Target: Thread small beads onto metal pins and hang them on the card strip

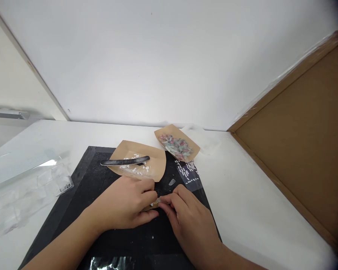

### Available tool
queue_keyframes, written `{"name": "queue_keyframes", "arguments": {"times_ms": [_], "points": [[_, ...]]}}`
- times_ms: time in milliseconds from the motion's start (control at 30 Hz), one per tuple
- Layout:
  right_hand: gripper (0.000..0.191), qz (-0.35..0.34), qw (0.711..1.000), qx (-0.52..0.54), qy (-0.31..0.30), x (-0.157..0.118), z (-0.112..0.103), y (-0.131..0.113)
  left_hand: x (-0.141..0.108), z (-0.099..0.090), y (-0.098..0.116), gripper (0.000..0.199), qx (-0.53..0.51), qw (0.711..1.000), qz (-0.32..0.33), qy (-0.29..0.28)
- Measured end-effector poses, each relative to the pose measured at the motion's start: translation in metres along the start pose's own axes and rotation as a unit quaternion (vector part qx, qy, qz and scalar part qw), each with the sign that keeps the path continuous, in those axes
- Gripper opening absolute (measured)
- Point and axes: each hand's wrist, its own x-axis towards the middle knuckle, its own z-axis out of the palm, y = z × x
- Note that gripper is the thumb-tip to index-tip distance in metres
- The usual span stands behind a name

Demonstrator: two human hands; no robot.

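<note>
My left hand (126, 204) is closed, its fingers holding down a narrow tan strip (154, 205) with small white bits on it; most of the strip is hidden under the fingers. At the strip's right end my right hand (188, 217) pinches a small translucent false nail (159, 200) between thumb and forefinger. Just beyond the right hand a loose clear false nail (172, 182) lies on the black mat (118, 245). Behind the left hand is a brown paper tray (157, 161) holding small white pieces, with a curved black nail file (124, 161) lying across it.
Farther back, a second paper tray (195, 147) carries a pile of coloured false nails. A sheet of white rectangular tabs (190, 176) lies at the mat's right edge. Clear plastic packaging (30, 191) covers the left. A brown framed panel (295, 142) leans at the right.
</note>
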Motion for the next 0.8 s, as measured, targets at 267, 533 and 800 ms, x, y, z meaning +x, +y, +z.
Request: {"name": "queue_keyframes", "arguments": {"times_ms": [267, 533, 800], "points": [[0.022, -0.023, 0.999, -0.033, 0.026, -0.0001, -0.0026, -0.0020, 0.0029, 0.0011, 0.0008, 0.013, -0.017, 1.000, -0.006, 0.015], [0.026, -0.027, 0.998, -0.051, 0.024, 0.0017, -0.0045, -0.0018, 0.0028, 0.0004, 0.0041, 0.015, -0.031, 0.999, -0.006, 0.027], [0.029, -0.033, 0.997, -0.065, 0.028, 0.0003, -0.0030, -0.0031, 0.0053, -0.0008, 0.0055, 0.019, -0.040, 0.998, -0.004, 0.041]]}}
